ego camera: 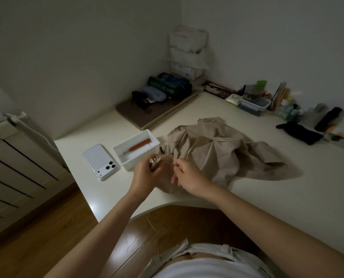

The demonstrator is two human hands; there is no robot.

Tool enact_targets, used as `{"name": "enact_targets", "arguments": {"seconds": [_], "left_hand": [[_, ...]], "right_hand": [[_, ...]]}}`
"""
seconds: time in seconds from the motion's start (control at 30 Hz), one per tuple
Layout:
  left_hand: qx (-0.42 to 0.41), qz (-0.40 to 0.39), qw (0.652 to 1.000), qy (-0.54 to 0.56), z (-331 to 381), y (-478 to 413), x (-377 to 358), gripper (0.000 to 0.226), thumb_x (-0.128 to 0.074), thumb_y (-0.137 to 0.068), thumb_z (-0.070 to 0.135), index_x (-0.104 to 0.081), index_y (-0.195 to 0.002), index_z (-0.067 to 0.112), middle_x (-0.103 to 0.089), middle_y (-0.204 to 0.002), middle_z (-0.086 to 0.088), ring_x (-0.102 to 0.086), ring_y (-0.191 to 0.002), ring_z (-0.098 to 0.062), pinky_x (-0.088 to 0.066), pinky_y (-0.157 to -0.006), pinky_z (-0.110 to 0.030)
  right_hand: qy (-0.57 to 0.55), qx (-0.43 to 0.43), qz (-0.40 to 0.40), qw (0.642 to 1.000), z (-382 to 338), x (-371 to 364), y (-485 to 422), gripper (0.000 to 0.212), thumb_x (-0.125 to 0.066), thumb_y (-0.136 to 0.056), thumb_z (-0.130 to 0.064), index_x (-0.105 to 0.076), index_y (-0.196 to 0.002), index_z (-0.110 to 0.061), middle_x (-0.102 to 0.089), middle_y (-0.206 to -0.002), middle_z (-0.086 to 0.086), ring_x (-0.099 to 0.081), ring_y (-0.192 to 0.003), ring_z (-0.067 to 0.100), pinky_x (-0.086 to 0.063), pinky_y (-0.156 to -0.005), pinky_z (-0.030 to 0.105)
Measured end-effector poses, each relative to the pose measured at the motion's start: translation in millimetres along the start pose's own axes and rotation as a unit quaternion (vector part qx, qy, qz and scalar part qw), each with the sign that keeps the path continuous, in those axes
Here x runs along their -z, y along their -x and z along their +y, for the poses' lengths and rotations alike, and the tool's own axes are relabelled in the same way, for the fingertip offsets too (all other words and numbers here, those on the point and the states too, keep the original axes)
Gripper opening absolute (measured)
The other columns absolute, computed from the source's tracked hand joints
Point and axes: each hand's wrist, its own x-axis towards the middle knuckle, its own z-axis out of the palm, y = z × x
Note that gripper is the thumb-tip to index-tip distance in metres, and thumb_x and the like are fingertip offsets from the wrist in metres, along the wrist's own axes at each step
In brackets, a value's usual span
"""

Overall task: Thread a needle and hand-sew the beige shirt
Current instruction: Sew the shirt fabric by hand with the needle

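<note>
Pinching the needle (170, 164), the right hand (188, 175) points it leftward at a fold of the beige shirt (217, 149) gripped in the left hand (146, 171).

Domestic room, read as a bedroom or study corner. Evidence noted:
- White table (267, 187) is fitted into a corner of plain painted walls (86, 47).
- Wood-laminate floor (46, 237) is seen below it, and a white panelled unit (10, 161) at the left.
- Household clutter is lined up along the walls. Soft tissue packs (188, 47) are stacked in the corner. A glasses case (154, 95) and rolled dark pouches (171, 85) are kept on a brown mat (147, 115).
- A clear lidded container (254, 106) and small bottles and jars (289, 111) are set further right.
- A white phone (98, 160) is laid face down near the table edge.
</note>
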Motion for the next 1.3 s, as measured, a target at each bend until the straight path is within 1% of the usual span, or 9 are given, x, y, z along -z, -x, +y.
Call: {"name": "enact_targets", "arguments": {"seconds": [0.17, 0.27, 0.43, 0.63, 0.77, 0.9, 1.0, 1.13, 1.3], "left_hand": [[0.000, 0.003, 1.000, 0.006, 3, 2, -3, 0.008, -0.060, -0.092, 0.015, -0.065, -0.087, 0.019, -0.069, -0.080, 0.002, -0.065, -0.075, -0.012, -0.054, -0.069, -0.033], [-0.017, -0.006, 1.000, 0.016, 8, 2, -4, 0.007, -0.061, -0.092, 0.015, -0.067, -0.089, 0.017, -0.069, -0.079, 0.000, -0.065, -0.072, -0.012, -0.054, -0.066, -0.032], [-0.050, -0.017, 0.998, 0.019, 19, 7, -4, 0.022, -0.061, -0.092, 0.012, -0.061, -0.078, 0.029, -0.062, -0.066, 0.012, -0.056, -0.061, 0.003, -0.043, -0.057, -0.011], [0.002, -0.028, 0.997, 0.076, 15, 7, -4, 0.013, -0.058, -0.093, 0.014, -0.070, -0.087, 0.010, -0.069, -0.077, -0.007, -0.061, -0.068, -0.008, -0.049, -0.063, -0.026], [0.021, -0.026, 0.995, 0.095, 18, 7, -5, 0.011, -0.064, -0.089, 0.012, -0.071, -0.082, 0.017, -0.071, -0.075, 0.003, -0.066, -0.073, -0.009, -0.052, -0.067, -0.025], [0.031, -0.036, 0.995, 0.093, 19, 5, -5, 0.007, -0.065, -0.088, 0.012, -0.071, -0.085, 0.011, -0.070, -0.073, 0.002, -0.064, -0.069, -0.003, -0.051, -0.063, -0.018], [0.028, -0.055, 0.996, 0.066, 16, 5, -3, 0.010, -0.066, -0.087, 0.010, -0.071, -0.079, 0.014, -0.065, -0.060, 0.010, -0.058, -0.057, 0.002, -0.043, -0.056, -0.012], [0.005, -0.089, 0.996, -0.001, 14, 6, -1, 0.016, -0.068, -0.086, 0.014, -0.068, -0.075, 0.026, -0.063, -0.062, 0.008, -0.056, -0.059, -0.006, -0.044, -0.058, -0.024], [0.014, -0.094, 0.995, -0.021, 8, 7, 5, 0.007, -0.068, -0.086, 0.013, -0.071, -0.082, 0.018, -0.068, -0.072, -0.013, -0.060, -0.067, -0.019, -0.051, -0.068, -0.045]], "right_hand": [[-0.010, 0.016, -0.012, 1.000, 4, -2, 5, 0.026, -0.031, -0.103, -0.019, -0.046, -0.124, -0.015, -0.061, -0.081, -0.006, -0.055, -0.067, 0.003, -0.040, -0.060, 0.014], [-0.020, 0.046, 0.024, 0.998, 5, -1, 5, 0.017, -0.033, -0.103, -0.021, -0.048, -0.108, -0.017, -0.057, -0.081, -0.005, -0.054, -0.066, 0.001, -0.040, -0.055, 0.010], [-0.007, 0.086, 0.084, 0.993, 5, 0, 4, 0.018, -0.036, -0.103, -0.024, -0.047, -0.088, -0.021, -0.054, -0.075, -0.005, -0.053, -0.064, 0.002, -0.043, -0.054, 0.009], [0.048, 0.106, 0.066, 0.991, 6, 5, 2, 0.025, -0.038, -0.102, -0.024, -0.047, -0.078, -0.023, -0.056, -0.061, -0.005, -0.051, -0.048, -0.003, -0.039, -0.056, 0.012], [0.058, 0.088, 0.053, 0.993, 12, 10, 4, 0.022, -0.041, -0.101, -0.023, -0.055, -0.086, -0.014, -0.055, -0.061, -0.004, -0.051, -0.053, 0.000, -0.039, -0.060, 0.014], [0.049, 0.098, 0.097, 0.989, 15, 12, 4, 0.015, -0.046, -0.099, -0.026, -0.055, -0.105, -0.015, -0.057, -0.087, -0.008, -0.055, -0.077, 0.003, -0.044, -0.069, 0.013], [0.024, 0.113, 0.143, 0.983, 12, 16, 1, 0.028, -0.044, -0.099, -0.032, -0.054, -0.120, -0.018, -0.052, -0.112, -0.002, -0.056, -0.096, 0.008, -0.051, -0.082, 0.020], [-0.027, 0.104, 0.097, 0.989, 2, 17, -1, 0.023, -0.051, -0.096, -0.032, -0.063, -0.106, -0.014, -0.057, -0.104, -0.005, -0.055, -0.088, 0.002, -0.045, -0.070, 0.011], [-0.093, 0.106, 0.078, 0.987, -1, 12, -4, 0.018, -0.055, -0.095, -0.019, -0.069, -0.097, -0.009, -0.066, -0.082, -0.008, -0.060, -0.075, -0.006, -0.045, -0.065, 0.007]]}}
